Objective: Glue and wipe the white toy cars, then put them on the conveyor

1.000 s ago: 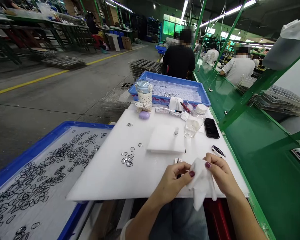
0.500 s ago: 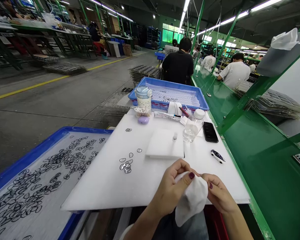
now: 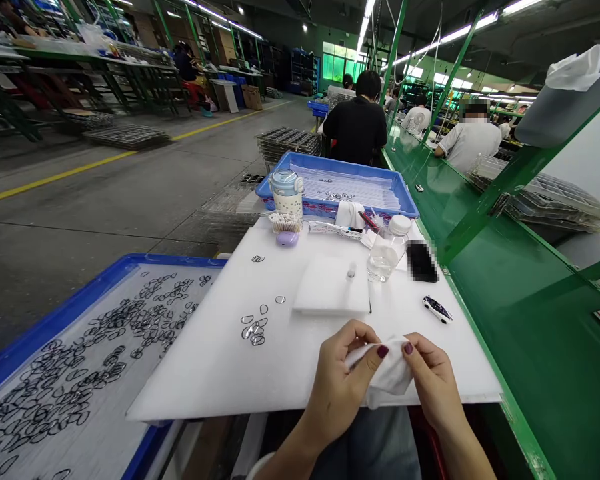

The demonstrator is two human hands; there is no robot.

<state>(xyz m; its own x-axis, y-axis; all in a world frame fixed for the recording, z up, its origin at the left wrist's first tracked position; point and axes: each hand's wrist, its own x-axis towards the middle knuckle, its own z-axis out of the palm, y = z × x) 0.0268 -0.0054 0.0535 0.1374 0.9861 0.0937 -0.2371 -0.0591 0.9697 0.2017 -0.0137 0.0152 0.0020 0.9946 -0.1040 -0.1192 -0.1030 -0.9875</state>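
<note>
A white cloth [image 3: 391, 373] is stretched between my two hands at the front edge of the white board [image 3: 205, 380]. My left hand [image 3: 344, 377] is closed on its left part, thumb pressed against the fingers. On the other side, my right hand [image 3: 433, 373] pinches the cloth between thumb and fingers. Whether a small part sits inside the folds cannot be seen. Beyond my hands lies a white foam block [image 3: 330, 290] with a small clear piece on it. Several thin dark rings [image 3: 255, 331] lie on the board to the left.
At left, a blue-rimmed tray [image 3: 130, 263] holds many dark rings. Another blue tray [image 3: 340, 167] stands behind a cup [image 3: 287, 193], cotton swabs [image 3: 285, 221], a purple case [image 3: 287, 239] and a clear bottle [image 3: 383, 257]. A phone [image 3: 422, 261] and a black-and-white car-shaped object [image 3: 437, 309] lie right.
My right hand has shifted up and its thumb now presses the cloth from the front. The cloth's hanging end has been drawn up and bunched between the hands.
</note>
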